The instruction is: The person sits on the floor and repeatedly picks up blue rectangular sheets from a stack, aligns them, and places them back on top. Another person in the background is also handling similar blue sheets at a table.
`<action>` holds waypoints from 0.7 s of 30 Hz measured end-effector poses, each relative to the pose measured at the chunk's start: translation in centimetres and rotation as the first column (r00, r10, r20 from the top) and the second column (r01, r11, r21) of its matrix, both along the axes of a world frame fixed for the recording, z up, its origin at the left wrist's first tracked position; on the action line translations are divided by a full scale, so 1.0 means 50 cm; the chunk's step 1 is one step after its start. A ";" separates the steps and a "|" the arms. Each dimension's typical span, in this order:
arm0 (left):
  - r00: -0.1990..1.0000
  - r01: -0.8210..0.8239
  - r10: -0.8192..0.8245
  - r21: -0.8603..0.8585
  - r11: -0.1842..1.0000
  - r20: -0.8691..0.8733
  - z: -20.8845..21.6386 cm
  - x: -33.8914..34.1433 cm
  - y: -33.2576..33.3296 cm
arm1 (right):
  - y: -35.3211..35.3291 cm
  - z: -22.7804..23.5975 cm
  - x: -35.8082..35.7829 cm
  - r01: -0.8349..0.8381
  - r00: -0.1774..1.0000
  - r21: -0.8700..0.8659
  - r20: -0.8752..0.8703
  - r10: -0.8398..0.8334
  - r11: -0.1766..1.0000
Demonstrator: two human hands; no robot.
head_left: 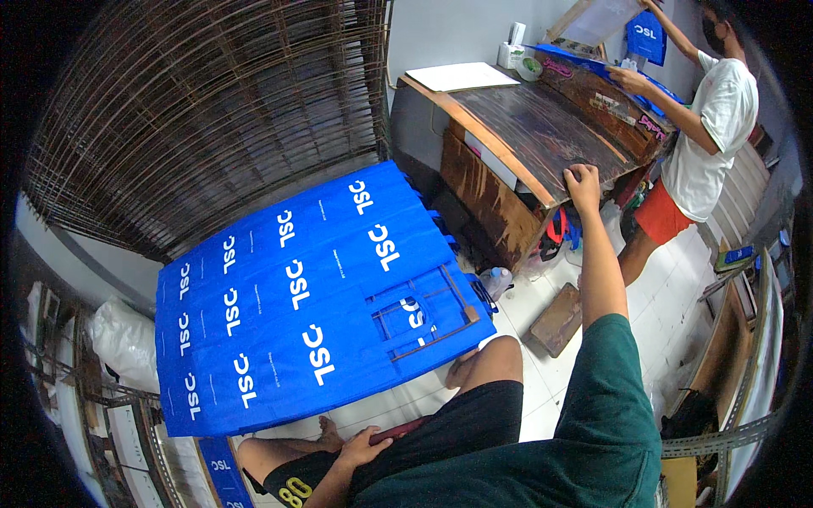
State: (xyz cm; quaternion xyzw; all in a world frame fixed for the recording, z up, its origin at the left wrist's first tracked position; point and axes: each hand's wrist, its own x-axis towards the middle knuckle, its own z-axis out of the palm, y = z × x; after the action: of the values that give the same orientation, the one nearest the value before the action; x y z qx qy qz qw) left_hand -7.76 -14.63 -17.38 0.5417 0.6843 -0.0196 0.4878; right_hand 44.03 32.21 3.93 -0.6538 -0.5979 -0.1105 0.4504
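Left hand [361, 449]: closed on 1 dark-red object [400, 429]. Right hand [583, 186]: fingers curled, at table [529, 118] corner; grip cannot be told.

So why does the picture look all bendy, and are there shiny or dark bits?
Head view: the fisheye lens bends the wire rack and leaves black corners; head view: a pale sheen on the dark desktop beyond the right hand, with deep shadow beneath.

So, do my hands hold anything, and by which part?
Left hand: at the left end of a long maroon object; right hand: at the near edge of the worn dark tabletop. Whether either hand grips cannot be told.
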 end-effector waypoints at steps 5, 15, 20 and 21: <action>0.999 0.017 -0.018 0.043 0.999 0.039 -0.016 -0.005 -0.006 | 0.013 0.053 0.005 -0.063 0.856 -0.120 -0.517 -0.008 0.991; 0.999 0.032 -0.032 0.007 0.999 0.034 -0.051 -0.017 -0.009 | -0.011 0.028 -0.044 0.159 0.987 -0.203 0.040 -0.154 0.966; 0.999 0.040 -0.040 -0.005 0.999 0.003 -0.043 -0.011 -0.007 | -0.012 0.023 -0.041 0.133 0.991 -0.173 0.058 -0.125 0.976; 0.999 0.040 -0.040 0.017 0.999 0.006 -0.059 -0.015 -0.013 | -0.007 0.021 -0.042 0.132 0.991 -0.165 0.060 -0.123 0.977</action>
State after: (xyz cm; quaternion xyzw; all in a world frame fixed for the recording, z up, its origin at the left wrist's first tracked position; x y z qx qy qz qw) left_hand -8.52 -15.26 -20.31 0.5593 0.6719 -0.0216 0.4850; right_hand 41.94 31.87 4.98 -0.7236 -0.5730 -0.1042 0.3704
